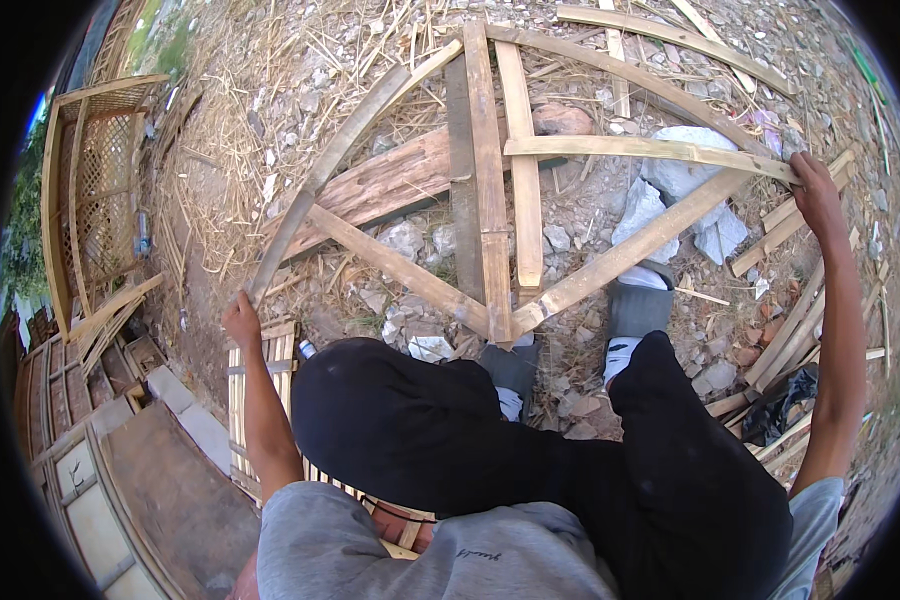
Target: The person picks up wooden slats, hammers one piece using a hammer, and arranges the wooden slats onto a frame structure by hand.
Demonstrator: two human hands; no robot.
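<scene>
A frame of flat wooden slats [487, 150] spreads out in front of my knees, its upright pieces in the middle. Two diagonal slats [400, 260] meet the uprights near my feet, and long outer slats [650, 85] slope down from the top to either side. My left hand [241, 322] is closed round the lower end of the left outer slat [288, 240]. At the right corner my right hand [817, 190] grips the end of a pale slat [640, 148], where it meets the outer slat and the diagonal. How the joints are fastened is too small to tell.
Beneath the frame lie a weathered log [380, 185] and white stones [685, 165]. Loose slats [680, 40] and straw litter the rubble ground. A lattice panel [100, 190] stands left, a brown board [180, 490] lower left, and a black plastic bag [782, 405] lies right.
</scene>
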